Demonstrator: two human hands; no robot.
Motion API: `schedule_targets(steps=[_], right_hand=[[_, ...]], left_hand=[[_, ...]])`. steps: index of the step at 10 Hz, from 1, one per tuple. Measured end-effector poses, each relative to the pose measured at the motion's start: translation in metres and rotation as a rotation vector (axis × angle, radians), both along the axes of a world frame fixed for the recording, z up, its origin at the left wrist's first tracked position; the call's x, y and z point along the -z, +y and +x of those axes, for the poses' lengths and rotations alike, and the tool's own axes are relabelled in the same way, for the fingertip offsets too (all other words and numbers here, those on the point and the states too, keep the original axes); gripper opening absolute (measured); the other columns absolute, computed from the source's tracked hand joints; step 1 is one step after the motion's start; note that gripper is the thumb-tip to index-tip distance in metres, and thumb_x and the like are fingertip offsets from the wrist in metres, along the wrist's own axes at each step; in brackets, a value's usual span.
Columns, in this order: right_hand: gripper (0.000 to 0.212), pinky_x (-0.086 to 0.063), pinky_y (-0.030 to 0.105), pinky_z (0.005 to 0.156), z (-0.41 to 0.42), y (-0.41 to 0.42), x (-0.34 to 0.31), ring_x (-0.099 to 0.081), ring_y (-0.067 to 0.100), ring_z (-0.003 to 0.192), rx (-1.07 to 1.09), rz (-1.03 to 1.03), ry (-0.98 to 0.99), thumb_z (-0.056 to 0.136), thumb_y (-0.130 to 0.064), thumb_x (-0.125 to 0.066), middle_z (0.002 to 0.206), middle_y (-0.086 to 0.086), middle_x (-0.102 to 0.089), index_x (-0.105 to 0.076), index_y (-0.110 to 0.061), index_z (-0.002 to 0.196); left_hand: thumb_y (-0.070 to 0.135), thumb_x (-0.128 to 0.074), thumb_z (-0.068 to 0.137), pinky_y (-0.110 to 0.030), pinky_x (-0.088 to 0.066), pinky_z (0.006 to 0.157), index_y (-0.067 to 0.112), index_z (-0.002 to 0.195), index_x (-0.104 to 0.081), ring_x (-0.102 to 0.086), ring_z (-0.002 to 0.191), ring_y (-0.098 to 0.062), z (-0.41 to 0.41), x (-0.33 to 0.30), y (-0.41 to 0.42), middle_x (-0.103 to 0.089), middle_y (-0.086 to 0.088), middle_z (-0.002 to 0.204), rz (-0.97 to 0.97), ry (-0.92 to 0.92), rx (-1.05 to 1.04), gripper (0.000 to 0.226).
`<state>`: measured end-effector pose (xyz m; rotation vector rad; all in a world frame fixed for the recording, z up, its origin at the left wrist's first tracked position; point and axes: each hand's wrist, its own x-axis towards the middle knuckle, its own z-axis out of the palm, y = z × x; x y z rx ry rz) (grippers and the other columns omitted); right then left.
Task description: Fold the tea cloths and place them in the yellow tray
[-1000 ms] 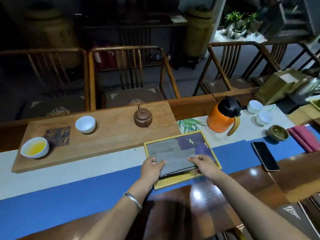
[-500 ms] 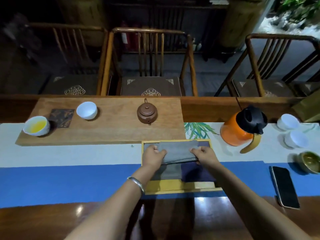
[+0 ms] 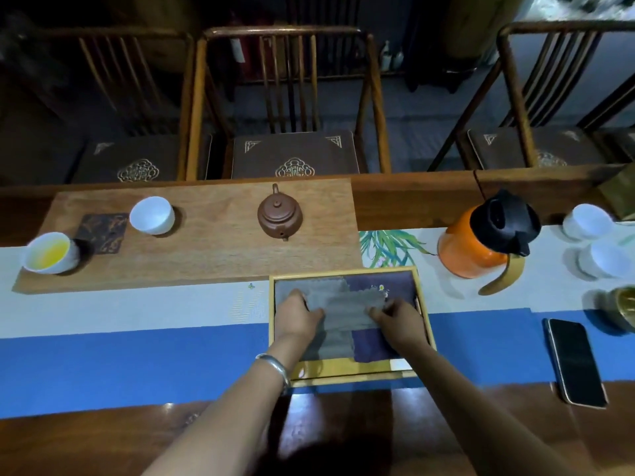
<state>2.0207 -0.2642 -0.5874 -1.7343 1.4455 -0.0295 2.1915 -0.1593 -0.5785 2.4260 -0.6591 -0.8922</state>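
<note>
A yellow tray (image 3: 347, 372) lies on the blue and white runner in front of me. Inside it a grey tea cloth (image 3: 347, 309) is spread over a dark purple cloth (image 3: 388, 286) with a small flower print. My left hand (image 3: 297, 316) grips the grey cloth's left side, fingers curled onto it. My right hand (image 3: 397, 319) pinches the same cloth's right edge. Both hands rest inside the tray. Part of the grey cloth runs down toward the tray's near rim under my wrists.
A wooden board (image 3: 206, 242) at back left holds a brown teapot (image 3: 280, 214), a white cup (image 3: 152, 215), a cup of yellow tea (image 3: 48, 252) and a dark coaster (image 3: 102, 232). An orange kettle (image 3: 481, 240), white cups (image 3: 587, 221), a phone (image 3: 575, 365) are at right. Chairs stand behind.
The head view tilted downward. Both hands carried the grey cloth's near edge toward the tray's far side, then came slightly back and spread apart, leaving the cloth folded across the tray's middle.
</note>
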Motion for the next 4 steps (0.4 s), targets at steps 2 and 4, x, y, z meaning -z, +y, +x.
schedule_targets(steps=[2,4], right_hand=[[0.036,-0.026,0.025,0.047,0.002,0.001,0.001,-0.051,0.018,0.06,0.096,-0.072,0.031,0.079,-0.037,-0.072,0.064,0.0,-0.05,-0.053,-0.006,0.081],[0.021,-0.034,0.031,0.055,-0.001,0.02,-0.017,-0.046,0.02,0.063,0.172,-0.276,0.01,0.089,-0.027,-0.059,0.075,0.003,-0.05,-0.047,-0.01,0.084]], left_hand=[[0.026,-0.071,0.078,-0.028,-0.039,0.064,0.009,0.093,-0.055,-0.058,0.078,-0.026,0.005,-0.001,0.003,-0.061,-0.006,0.082,-0.031,-0.038,0.062,0.028],[0.017,-0.072,0.077,-0.024,-0.036,0.063,0.015,0.088,-0.05,-0.055,0.073,-0.018,0.022,-0.01,0.015,-0.057,0.005,0.071,-0.109,0.06,0.02,0.025]])
